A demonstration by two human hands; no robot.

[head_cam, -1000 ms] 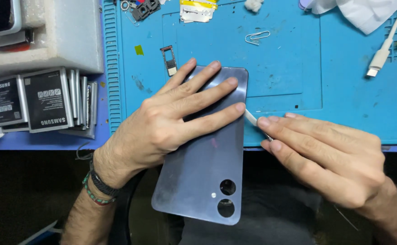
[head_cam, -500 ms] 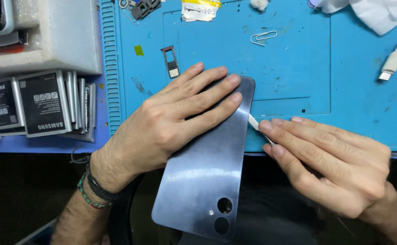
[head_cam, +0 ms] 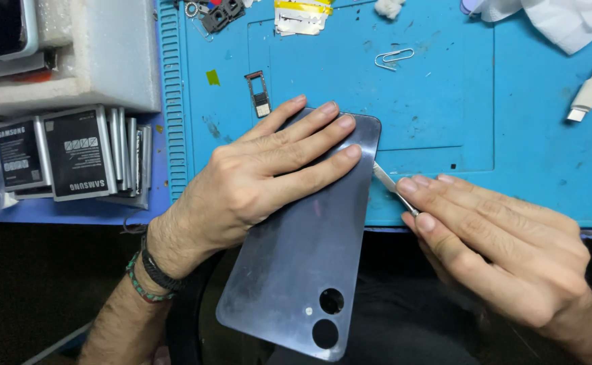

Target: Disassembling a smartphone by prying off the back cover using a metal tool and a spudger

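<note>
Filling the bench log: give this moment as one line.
left hand flat on phone back | right hand holds thin pry tool at phone's right edge | on blue mat

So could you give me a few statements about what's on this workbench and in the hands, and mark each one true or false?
1. The left hand lies flat on the back of a phone. True.
2. The right hand holds a thin pry tool at the phone's side edge. True.
3. The phone lies wholly on the blue mat. False: its camera end sticks out past the mat's near edge.
4. A paper clip lies on the mat beyond the phone. True.
5. The small card tray is in the right hand. False: it lies on the mat near the left fingertips.
6. The left wrist is bare. False: it wears bracelets.
</note>
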